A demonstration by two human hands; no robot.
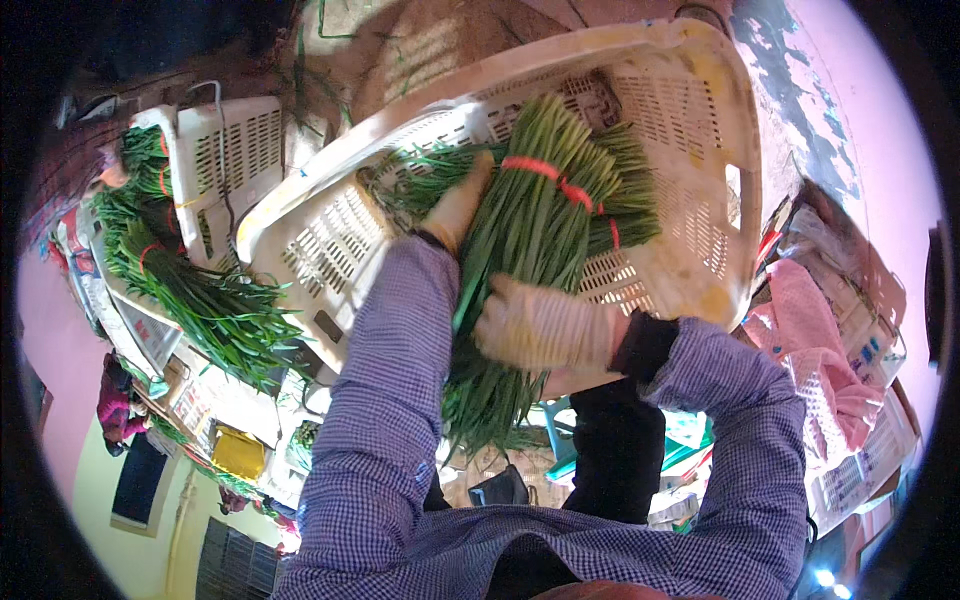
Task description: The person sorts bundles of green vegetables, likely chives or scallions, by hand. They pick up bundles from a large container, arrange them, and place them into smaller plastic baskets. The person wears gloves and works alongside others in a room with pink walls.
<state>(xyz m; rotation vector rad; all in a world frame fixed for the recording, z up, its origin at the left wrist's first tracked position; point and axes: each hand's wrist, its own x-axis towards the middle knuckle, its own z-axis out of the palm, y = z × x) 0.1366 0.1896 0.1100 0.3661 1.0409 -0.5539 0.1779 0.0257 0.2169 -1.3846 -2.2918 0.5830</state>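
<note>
A large bundle of garlic chives (530,225), bound with red bands near its pale stem ends, lies tilted over a white slotted plastic crate (690,95). My left hand (462,208), in a pale work glove, presses along the bundle's left side; its fingertips are partly hidden by the stalks. Across the lower leaves, my gloved right hand (540,322) is closed, its fingers curled on the greens. The leaf tips hang over the crate's near edge. Inside the crate, another banded bundle (635,190) shows to the right, and more greens (420,180) lie left.
On the left, several banded chive bundles (185,280) are piled beside a second white crate (240,150). A pink knitted cloth (810,360) lies at the right, near a peeling wall (800,80). A yellow container (238,455) and a person (120,410) appear lower left.
</note>
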